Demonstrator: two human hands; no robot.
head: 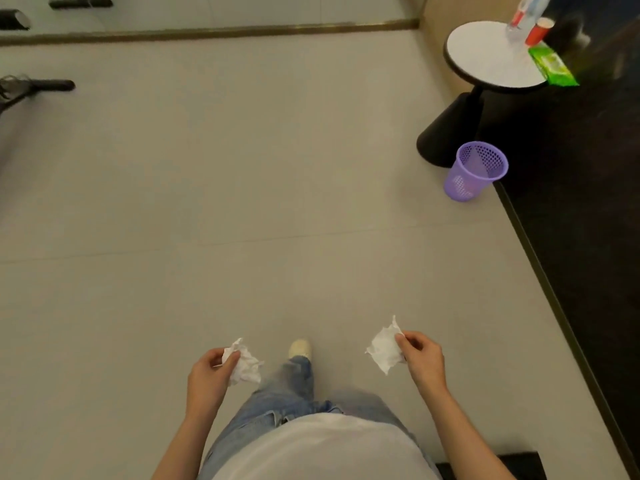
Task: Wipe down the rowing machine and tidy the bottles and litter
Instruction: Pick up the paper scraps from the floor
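While the left hand (211,370) pinched a crumpled tissue (244,363), the right hand (420,358) pinched a white wipe (384,348).
The purple mesh wastebasket (476,171) stood well ahead, rightward, nearer the right hand.

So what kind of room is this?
Probably a gym or workout room. A black machine handle pokes in at the left, a big mirror runs along the wall, and a small round table holds a bottle and a pack of wipes.

Pale tiled floor (242,188) under a round white-topped table (485,55).
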